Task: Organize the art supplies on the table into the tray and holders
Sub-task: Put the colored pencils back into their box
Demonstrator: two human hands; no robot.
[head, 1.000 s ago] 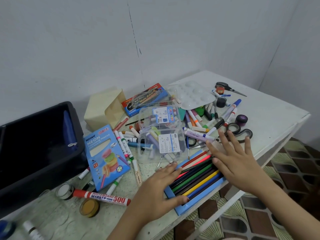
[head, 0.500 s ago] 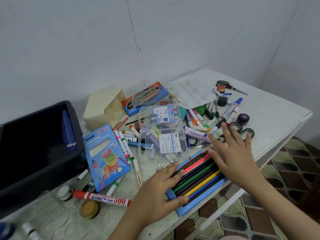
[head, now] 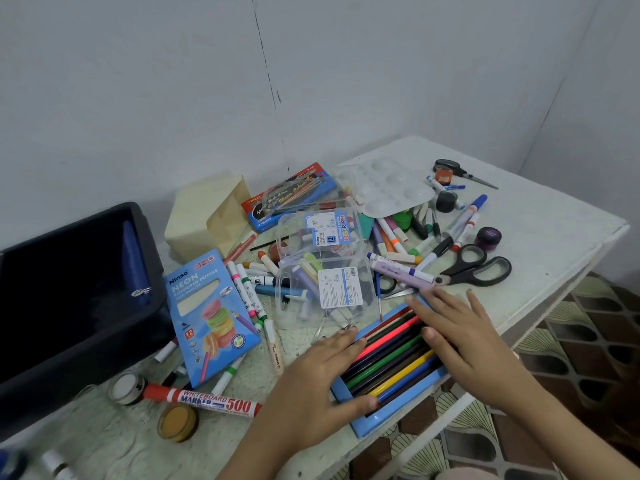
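Corner of a room: pale grey plaster wall (head: pixel 173 98) with a thin dark crack running down it, brown-and-cream patterned floor tiles (head: pixel 588 344) at lower right. White-painted table (head: pixel 540 216), top scuffed and mottled.

At far left, a deep black plastic tray (head: pixel 52 375), glossy and round-cornered, with a blue zippered item (head: pixel 133 268) inside, perhaps a pouch; too dark to be sure. Next, a cream boxy holder (head: pixel 204 216) with slanted compartments, back by the wall. In front, a flat blue card box (head: pixel 207 317) printed for neon pencils, a fat red-capped whiteboard marker (head: pixel 207 401), a small round pot (head: pixel 177 422) with a mustard lid. In the middle, two clear hard-plastic cases (head: pixel 325 289) atop a scatter of capped felt pens (head: pixel 247 289).

At the front edge, a shallow blue card sleeve (head: pixel 391 414) with slim coloured pencils (head: pixel 391 362) side by side inside. Left hand (head: pixel 311 386) flat at its left end, fingers straight, gripping nothing. Right hand (head: pixel 460 341) flat across the pencils' far ends, fingers spread and straight, likewise holding nothing. Behind, a white moulded palette (head: pixel 391 188) with round wells. Rightmost, black-handled scissors (head: pixel 474 268) just beyond the right fingertips.
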